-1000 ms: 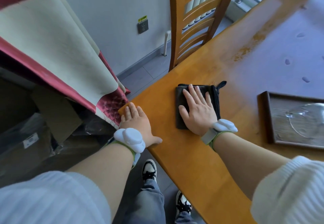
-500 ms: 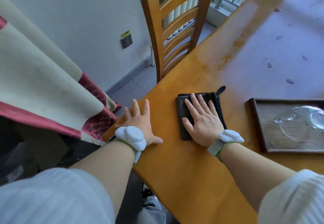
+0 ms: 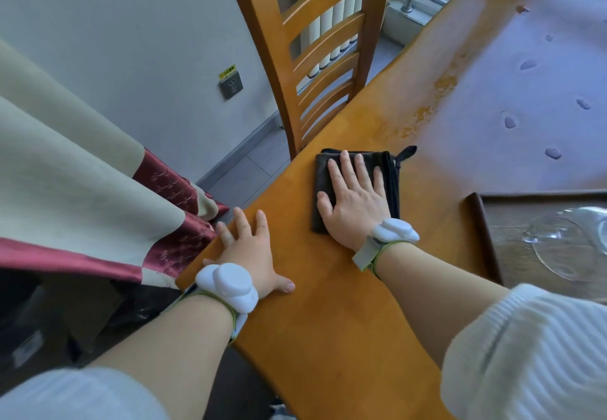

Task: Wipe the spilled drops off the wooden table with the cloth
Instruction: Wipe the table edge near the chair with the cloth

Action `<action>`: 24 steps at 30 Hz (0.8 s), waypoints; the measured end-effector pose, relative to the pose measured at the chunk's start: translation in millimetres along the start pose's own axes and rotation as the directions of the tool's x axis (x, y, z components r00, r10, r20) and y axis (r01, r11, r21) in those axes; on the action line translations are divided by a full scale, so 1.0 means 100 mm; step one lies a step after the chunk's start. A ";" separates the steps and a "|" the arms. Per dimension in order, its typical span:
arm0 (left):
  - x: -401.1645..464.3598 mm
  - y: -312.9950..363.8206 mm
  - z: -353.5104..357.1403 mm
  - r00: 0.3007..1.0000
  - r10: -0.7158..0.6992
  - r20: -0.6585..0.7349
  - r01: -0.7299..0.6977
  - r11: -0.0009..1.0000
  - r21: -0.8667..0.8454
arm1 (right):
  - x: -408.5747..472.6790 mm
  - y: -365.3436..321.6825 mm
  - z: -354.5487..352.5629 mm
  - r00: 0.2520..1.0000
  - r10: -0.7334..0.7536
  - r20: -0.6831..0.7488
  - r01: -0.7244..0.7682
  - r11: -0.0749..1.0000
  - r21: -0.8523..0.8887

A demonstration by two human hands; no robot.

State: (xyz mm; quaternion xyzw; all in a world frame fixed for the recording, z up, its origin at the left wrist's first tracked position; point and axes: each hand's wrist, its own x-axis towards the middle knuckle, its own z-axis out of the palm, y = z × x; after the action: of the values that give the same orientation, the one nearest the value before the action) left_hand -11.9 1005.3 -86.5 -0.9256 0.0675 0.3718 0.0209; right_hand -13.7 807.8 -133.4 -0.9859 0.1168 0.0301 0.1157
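Observation:
A dark folded cloth (image 3: 323,170) lies on the wooden table (image 3: 328,337) near its left edge, just in front of a chair. My right hand (image 3: 354,199) rests flat on top of the cloth, fingers spread, pressing it down. My left hand (image 3: 249,252) is flat on the table's near left corner with its fingers apart and nothing in it. Several spilled drops (image 3: 553,153) sit on the glossy surface to the right of the cloth and farther away, apart from it.
A wooden slatted chair (image 3: 315,42) stands against the table's left edge beyond the cloth. A dark wooden tray (image 3: 486,232) holding a clear glass dish (image 3: 571,249) sits to the right of my right hand. A cream and red curtain (image 3: 82,173) hangs at left.
The view has lifted toward the chair. My left hand has slid from the table's edge onto the corner and spread its fingers. The cloth and right hand have barely shifted.

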 end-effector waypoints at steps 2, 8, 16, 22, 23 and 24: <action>-0.01 0.02 -0.01 1.000 -0.001 -0.009 0.001 1.000 0.005 | -0.12 -0.01 0.00 0.994 -0.104 0.036 0.103 0.995 0.006; -0.04 0.04 -0.05 1.000 -0.014 0.004 0.013 1.000 0.014 | -0.17 0.41 -0.13 0.908 -0.403 0.114 0.406 0.914 -0.006; 0.01 0.03 -0.01 1.000 -0.021 0.010 0.021 1.000 0.001 | 0.52 0.27 -0.09 0.994 -0.113 0.003 0.113 0.992 -0.049; -0.02 0.03 -0.01 1.000 -0.022 0.001 0.022 1.000 -0.018 | 0.36 -0.15 -0.01 0.991 -0.132 0.021 0.132 0.991 0.004; -0.03 0.04 -0.01 1.000 -0.024 0.006 0.024 1.000 -0.018 | 0.26 -0.12 -0.02 0.981 -0.192 0.039 0.192 0.981 0.007; -0.03 0.05 -0.03 1.000 -0.023 0.008 0.023 1.000 -0.015 | 0.18 -0.07 -0.04 0.966 -0.252 0.056 0.252 0.968 0.009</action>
State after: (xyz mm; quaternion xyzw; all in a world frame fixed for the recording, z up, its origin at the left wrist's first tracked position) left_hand -13.2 1000.4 -82.1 -0.9251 0.0539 0.3755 0.0186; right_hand 5.4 809.7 -129.4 -0.9914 -0.0127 0.0429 0.1228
